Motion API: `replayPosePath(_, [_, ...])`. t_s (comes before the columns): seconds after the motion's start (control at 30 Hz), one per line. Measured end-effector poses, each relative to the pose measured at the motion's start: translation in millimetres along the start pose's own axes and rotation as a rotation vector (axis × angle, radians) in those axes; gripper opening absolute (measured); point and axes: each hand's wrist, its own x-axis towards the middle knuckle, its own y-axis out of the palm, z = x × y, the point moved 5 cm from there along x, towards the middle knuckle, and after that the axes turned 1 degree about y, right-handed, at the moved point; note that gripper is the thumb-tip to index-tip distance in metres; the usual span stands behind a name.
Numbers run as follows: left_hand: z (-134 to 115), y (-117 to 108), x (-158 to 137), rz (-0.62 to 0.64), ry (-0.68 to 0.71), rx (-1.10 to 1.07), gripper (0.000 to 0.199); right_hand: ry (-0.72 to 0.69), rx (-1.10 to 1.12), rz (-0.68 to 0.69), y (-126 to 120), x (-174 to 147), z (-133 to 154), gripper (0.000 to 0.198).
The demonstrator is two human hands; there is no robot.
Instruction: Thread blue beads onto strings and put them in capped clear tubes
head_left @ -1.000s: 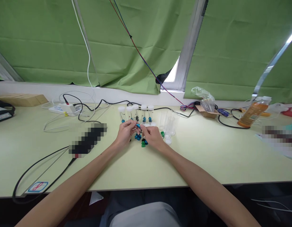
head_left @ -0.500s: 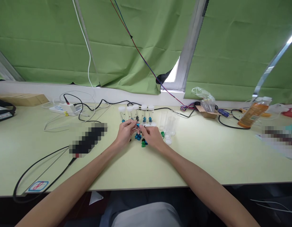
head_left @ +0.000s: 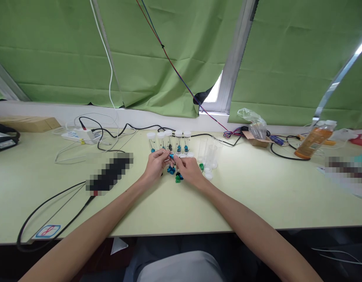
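Between the fingertips of both hands is a small shiny blue piece (head_left: pixel 171 156), its exact kind too small to make out. My left hand (head_left: pixel 154 165) pinches it from the left, where a thin pale stem shows by the fingers. From the right, my right hand (head_left: pixel 191 170) closes thumb and fingers on the same piece. Below the hands lie several loose blue pieces (head_left: pixel 170 170) and a green piece (head_left: pixel 177 179). Just behind stands a row of clear tubes with white caps (head_left: pixel 178 134), each with a small dark or blue item inside.
Right of my hands stand clear uncapped tubes (head_left: pixel 210 156) beside loose white caps (head_left: pixel 208 173). Farther right are a small cardboard box (head_left: pixel 257 141) with a plastic bag and a tilted orange bottle (head_left: pixel 314 141). A blurred black object (head_left: pixel 110 172) with a cable lies left.
Both hands stay in nearly the same place. The blue piece between the fingertips has shifted very slightly.
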Motion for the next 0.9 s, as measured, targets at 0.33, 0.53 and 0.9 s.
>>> replayPosePath(0.33, [0.0, 0.8, -1.4, 0.004, -0.012, -0.003, 0.025, 0.042, -0.038, 0.008, 1.4, 1.0, -3.4, 0.07])
replayPosePath(0.53, [-1.3, 0.7, -0.8, -0.027, 0.004, -0.018, 0.024, 0.024, -0.06, 0.008, -0.9, -0.6, 1.1, 0.061])
replayPosePath(0.9, [0.0, 0.4, -1.0, -0.013, -0.006, -0.012, 0.024, 0.012, -0.05, -0.01, -2.5, -1.2, 3.0, 0.055])
